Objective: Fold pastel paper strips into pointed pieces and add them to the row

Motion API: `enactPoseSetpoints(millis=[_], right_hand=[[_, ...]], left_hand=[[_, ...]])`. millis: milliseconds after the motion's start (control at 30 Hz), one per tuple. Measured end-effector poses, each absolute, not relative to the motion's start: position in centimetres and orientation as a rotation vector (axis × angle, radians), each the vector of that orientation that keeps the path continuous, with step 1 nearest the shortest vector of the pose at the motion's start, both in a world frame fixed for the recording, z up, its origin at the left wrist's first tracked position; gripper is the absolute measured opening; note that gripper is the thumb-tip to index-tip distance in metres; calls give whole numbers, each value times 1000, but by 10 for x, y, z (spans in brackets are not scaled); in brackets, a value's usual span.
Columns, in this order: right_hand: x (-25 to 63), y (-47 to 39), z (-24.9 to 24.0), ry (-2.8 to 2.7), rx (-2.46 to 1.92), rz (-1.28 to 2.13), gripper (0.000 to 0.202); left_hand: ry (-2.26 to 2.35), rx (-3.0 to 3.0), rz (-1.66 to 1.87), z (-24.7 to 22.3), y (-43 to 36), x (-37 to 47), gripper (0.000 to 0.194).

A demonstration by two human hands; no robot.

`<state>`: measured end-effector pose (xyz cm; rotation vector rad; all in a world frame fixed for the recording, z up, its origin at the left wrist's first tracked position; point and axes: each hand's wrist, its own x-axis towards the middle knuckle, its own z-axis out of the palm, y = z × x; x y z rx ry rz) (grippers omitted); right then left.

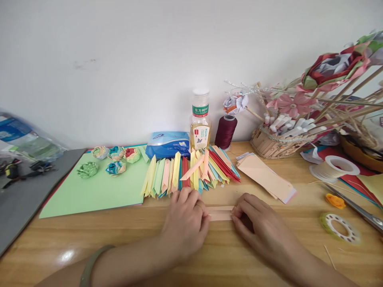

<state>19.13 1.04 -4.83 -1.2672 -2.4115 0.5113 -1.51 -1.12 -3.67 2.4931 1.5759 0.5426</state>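
A peach paper strip with a lengthwise crease lies on the wooden table between my hands. My left hand is closed on its left end, fingers bent and pressed down. At the other end, my right hand pinches the strip between thumb and fingers. Just beyond my left hand is a row of folded paper pieces in yellow, green, peach, red and blue. A stack of flat peach paper strips rests beyond my right hand.
Behind stand a blue tissue pack, a bottle and a maroon thread spool. Paper flowers sit on green sheets at left. At right are a basket, white spool, scissors and tape roll.
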Motion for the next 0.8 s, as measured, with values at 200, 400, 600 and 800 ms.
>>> enactPoseSetpoints(millis=[200,400,600,800], right_hand=[[195,11,-47,-2428,-1254,475,13],[198,11,-42,-2504,-1071,308,19],[200,13,-39,-2590,-847,129,22],[200,10,-42,-2668,-679,-74,37]], left_hand=[[1605,2500,408,-34,-11,-14,12],[1534,2534,508,-36,-10,-19,20],[1308,2693,822,-47,-5,-31,25],[1232,2775,950,-48,-4,-29,24]])
